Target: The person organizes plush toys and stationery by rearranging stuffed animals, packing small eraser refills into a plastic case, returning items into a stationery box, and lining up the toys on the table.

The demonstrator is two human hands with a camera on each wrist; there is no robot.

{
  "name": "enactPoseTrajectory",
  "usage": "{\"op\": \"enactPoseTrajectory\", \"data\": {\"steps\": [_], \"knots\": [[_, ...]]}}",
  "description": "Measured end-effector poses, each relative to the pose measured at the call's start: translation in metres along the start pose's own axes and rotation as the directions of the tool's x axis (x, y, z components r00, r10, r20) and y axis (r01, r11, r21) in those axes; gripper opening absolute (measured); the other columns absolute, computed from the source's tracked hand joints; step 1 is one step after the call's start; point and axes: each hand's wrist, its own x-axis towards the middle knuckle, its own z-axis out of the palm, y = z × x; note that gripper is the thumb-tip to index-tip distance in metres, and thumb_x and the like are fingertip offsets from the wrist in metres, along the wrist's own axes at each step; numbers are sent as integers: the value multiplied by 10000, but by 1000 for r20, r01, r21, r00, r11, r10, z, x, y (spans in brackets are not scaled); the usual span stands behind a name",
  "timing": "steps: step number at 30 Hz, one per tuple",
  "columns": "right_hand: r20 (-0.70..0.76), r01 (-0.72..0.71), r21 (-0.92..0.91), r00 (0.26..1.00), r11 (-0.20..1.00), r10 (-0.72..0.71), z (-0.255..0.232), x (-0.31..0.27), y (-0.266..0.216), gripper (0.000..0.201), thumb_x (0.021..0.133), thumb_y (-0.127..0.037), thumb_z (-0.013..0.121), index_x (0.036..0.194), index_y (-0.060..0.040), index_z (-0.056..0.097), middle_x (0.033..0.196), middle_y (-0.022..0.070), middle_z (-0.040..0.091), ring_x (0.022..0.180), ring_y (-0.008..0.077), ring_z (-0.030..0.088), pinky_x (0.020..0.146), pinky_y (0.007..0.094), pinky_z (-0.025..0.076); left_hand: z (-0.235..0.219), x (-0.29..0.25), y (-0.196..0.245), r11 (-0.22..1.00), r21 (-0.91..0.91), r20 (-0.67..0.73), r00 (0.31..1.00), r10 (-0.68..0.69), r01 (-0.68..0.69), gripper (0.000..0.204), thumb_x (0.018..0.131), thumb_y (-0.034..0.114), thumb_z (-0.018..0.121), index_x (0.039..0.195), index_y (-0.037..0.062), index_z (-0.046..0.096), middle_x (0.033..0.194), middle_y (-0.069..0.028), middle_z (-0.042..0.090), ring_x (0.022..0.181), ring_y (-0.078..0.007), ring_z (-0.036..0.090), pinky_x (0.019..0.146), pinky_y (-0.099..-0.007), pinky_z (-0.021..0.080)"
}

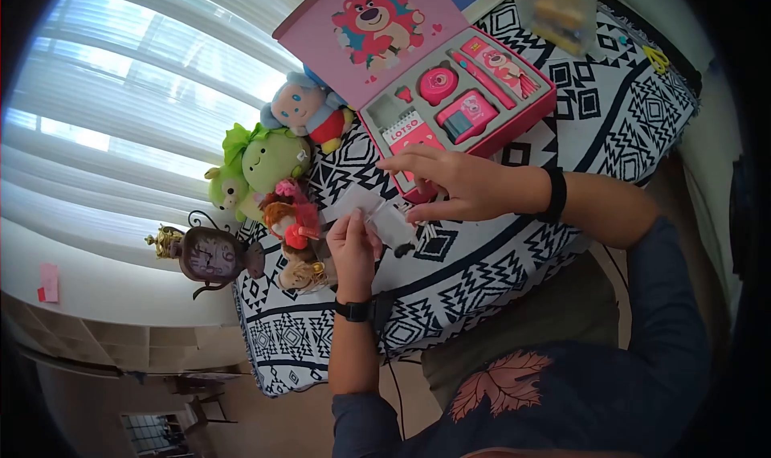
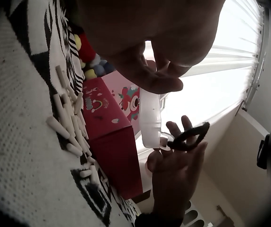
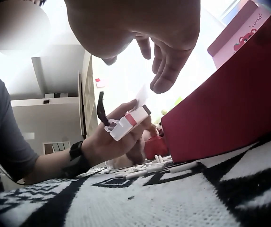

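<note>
A small translucent white case (image 1: 390, 223) with a dark strap loop (image 2: 192, 137) is pinched between the thumb and fingers of my left hand (image 1: 353, 249). The right wrist view shows a red band and a dark end on the case (image 3: 124, 126). My right hand (image 1: 474, 186) hovers just beside it, fingers spread and loosely bent, holding nothing. Several short white sticks (image 2: 69, 118) lie in a loose pile on the patterned cloth under the hands, partly hidden by them in the head view.
A pink box (image 1: 514, 124) stands open behind my right hand, with a notepad, a round pink item and pens in its tray. Plush toys (image 1: 273, 154), small dolls and a clock (image 1: 210, 255) line the window side. Yellow scissors (image 1: 656, 59) lie at the far right.
</note>
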Motion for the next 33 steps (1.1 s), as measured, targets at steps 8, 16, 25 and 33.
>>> {"op": "enactPoseTrajectory", "data": {"steps": [8, 16, 25, 33], "knots": [[249, -200, 293, 960, 935, 127, 0, -2, 9, 524, 1011, -140, 719, 1477, -10, 517, 918, 93, 688, 757, 165, 641, 720, 345, 535, 22, -20, 5, 948, 232, 372, 881, -294, 218, 180, 1040, 133, 719, 1080, -41, 738, 714, -63, 679, 573, -126, 614, 528, -272, 498], [417, -220, 37, 890, 975, 185, -16, -9, 18, 194, 914, -88, 672, 1069, 14, 726, 786, 123, 697, 710, 268, 684, 683, 387, 521, 18, 2, 6, 788, 607, 371, 913, -170, -100, 216, 944, 82, 801, 1135, 0, 744, 1103, -29, 718, 926, -122, 683, 806, -253, 527], [359, 18, -344, 927, 939, 114, -15, -8, 22, 145, 911, -161, 697, 878, -26, 739, 766, 151, 717, 766, 360, 723, 698, 465, 566, 37, 26, -16, 272, 849, 434, 892, 129, -453, 370, 874, 193, 798, 1161, -6, 675, 1217, -200, 671, 1122, -402, 582, 995, -484, 478], [427, 97, -434, 897, 896, 110, -16, -14, 35, 97, 840, -80, 688, 892, -51, 764, 740, 164, 703, 774, 379, 729, 721, 481, 581, 24, 30, -16, 407, 865, 313, 949, 18, -293, 362, 863, 140, 778, 1179, -12, 690, 1119, -195, 715, 1133, -396, 636, 984, -453, 512]]}}
